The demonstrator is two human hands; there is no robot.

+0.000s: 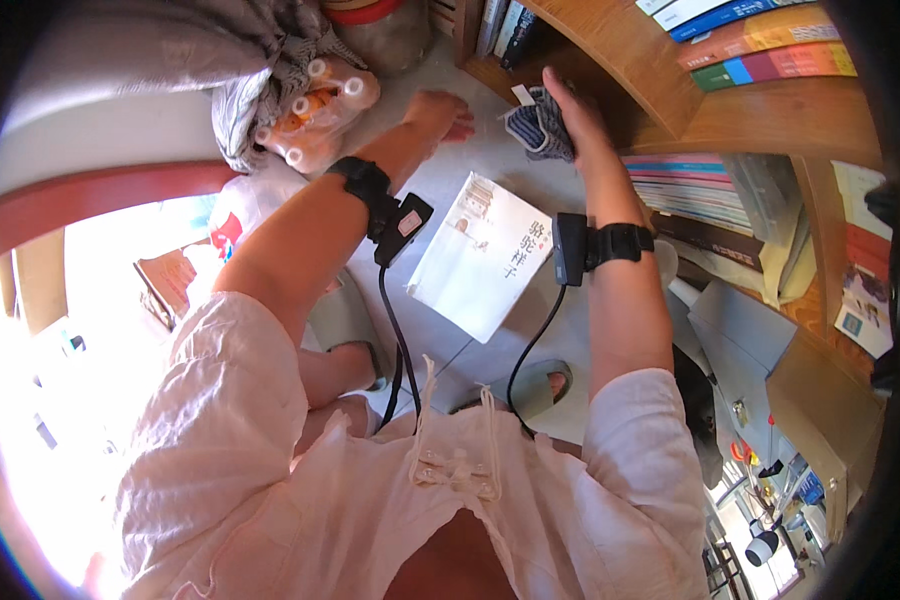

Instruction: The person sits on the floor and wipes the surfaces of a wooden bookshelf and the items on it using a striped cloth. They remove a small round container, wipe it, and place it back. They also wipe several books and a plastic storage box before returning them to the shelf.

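Observation:
My right hand [579, 124] grips a folded blue-grey striped cloth [544, 127] with a small white tag, close to the shelf's opening. Its thumb points upward along the far side of the cloth. To the left, my left hand [446, 118] is slightly blurred and holds nothing, with its fingers loosely bent above the grey floor. Between my forearms a white paperback book [484, 259] lies cover up, tilted in view. Its cover bears a drawing of a building and dark writing. Neither hand touches the book.
A wooden bookshelf [690, 135] with books fills the right side. A plastic bag of orange-filled bottles [319, 105] and a red-lidded jar [381, 37] stand at upper left. A cardboard box [817, 397] is at lower right. Black cables [394, 330] hang from wrist-strapped devices.

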